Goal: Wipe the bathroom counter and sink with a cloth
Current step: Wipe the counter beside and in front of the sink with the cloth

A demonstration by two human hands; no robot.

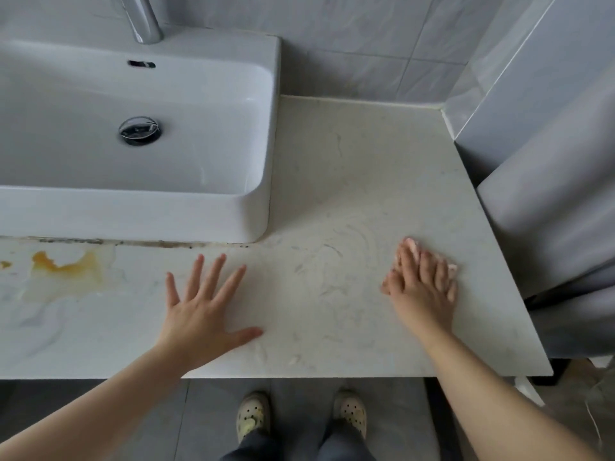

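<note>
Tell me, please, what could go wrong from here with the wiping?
The cloth under the right hand sits close to the counter edge, so a wide stroke might push it off. The orange stain, left of the left hand, could smear if wiped outward. Dark grime along the sink base may be missed.

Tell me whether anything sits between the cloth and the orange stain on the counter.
Only the left hand, flat on the counter, lies between the cloth under the right hand and the stain.

Right hand (421, 287) presses cloth (412, 244) on counter (349, 181) (left hand (203, 314) flat, fingers spread).
</note>
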